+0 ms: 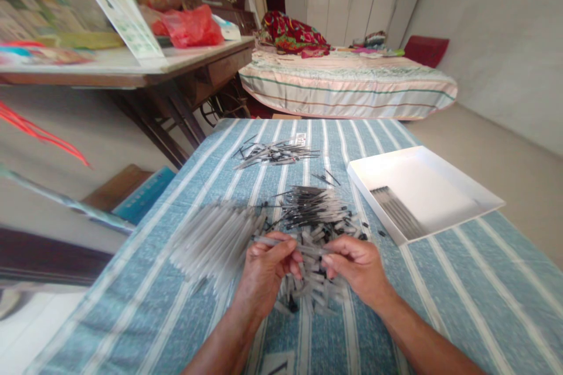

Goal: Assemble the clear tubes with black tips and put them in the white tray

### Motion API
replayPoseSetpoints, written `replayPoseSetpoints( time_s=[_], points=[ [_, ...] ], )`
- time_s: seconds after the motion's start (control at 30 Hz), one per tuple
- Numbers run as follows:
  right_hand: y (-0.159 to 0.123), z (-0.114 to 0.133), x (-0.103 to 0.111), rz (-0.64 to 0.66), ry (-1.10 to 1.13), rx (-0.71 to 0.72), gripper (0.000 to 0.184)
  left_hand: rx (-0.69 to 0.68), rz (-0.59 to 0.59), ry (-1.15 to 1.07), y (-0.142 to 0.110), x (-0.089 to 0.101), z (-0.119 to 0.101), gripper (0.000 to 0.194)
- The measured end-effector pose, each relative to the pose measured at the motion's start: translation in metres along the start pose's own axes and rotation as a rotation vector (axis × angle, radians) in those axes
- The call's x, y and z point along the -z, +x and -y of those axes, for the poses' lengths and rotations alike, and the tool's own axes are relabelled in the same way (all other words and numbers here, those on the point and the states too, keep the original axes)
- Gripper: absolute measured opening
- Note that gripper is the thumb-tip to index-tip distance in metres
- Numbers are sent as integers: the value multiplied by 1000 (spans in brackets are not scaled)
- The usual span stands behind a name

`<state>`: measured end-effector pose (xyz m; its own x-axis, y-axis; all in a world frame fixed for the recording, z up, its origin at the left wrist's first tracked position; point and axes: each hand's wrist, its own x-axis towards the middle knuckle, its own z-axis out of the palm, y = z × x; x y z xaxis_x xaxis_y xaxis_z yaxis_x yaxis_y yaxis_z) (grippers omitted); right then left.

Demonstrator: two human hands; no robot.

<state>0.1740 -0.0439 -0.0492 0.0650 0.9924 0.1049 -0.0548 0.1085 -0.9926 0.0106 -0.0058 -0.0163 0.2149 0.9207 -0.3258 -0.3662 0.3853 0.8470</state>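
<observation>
My left hand (pixel 273 261) is closed around a slim grey pen (pixel 308 249), which lies nearly level across the gap between my hands. At its right end the thumb and fingers of my right hand (pixel 357 265) pinch it; whether a cap is in that pinch I cannot make out. Below both hands spreads a heap of translucent pen caps (pixel 314 290). Just beyond lies a pile of dark ink refills (pixel 310 205), with small black plugs (pixel 365 235) scattered to its right. Beside my left hand rests a large stack of frosted pen barrels (pixel 215 240).
A white open box (pixel 440 187) at the right holds a row of pens (pixel 396 211). Toward the far edge of the striped tablecloth (pixel 185 316) sits another loose pile of refills (pixel 277 153). A cluttered side table (pixel 197 64) stands at the left, a bed (pixel 352 85) behind.
</observation>
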Motion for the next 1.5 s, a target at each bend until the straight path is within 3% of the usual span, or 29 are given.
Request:
replayPoseSetpoints(
  time_s=[0.43, 0.67, 0.73, 0.8, 0.9, 0.97, 1.0, 1.07, 1.1, 1.2, 1.5],
  points=[
    [2, -4, 1, 56, -45, 2, 11, -13, -17, 25, -2, -2, 4, 13],
    [8, 22, 0, 197, -526, 284, 21, 46, 122, 138, -5, -4, 11, 16],
    [11, 28, 9, 156, -649, 355, 20, 28, 140, 189, -4, -1, 12, 21],
    [17, 33, 30, 13, -747, 377, 18, -3, 112, 246, -3, 2, 10, 26],
    [32, 36, 83, -293, -940, 264, 19, -24, 41, 309, -2, 3, 4, 25],
    [43, 36, 123, -459, -1172, 54, 21, -22, 13, 330, -3, 2, 0, 23],
    [48, 34, 141, -492, -1299, -84, 23, -23, 2, 339, -3, 1, -1, 23],
    [55, 31, 169, -417, -1513, -390, 27, -25, -10, 367, -4, -1, -3, 23],
    [57, 29, 179, -390, -1539, -443, 27, -26, -10, 386, -5, -2, -3, 23],
    [57, 23, 191, -303, -1562, -515, 27, -28, -6, 431, -5, -3, -2, 24],
    [62, 16, 188, -181, -1560, -581, 28, -84, -36, 466, 0, 3, 1, 23]
  ],
)
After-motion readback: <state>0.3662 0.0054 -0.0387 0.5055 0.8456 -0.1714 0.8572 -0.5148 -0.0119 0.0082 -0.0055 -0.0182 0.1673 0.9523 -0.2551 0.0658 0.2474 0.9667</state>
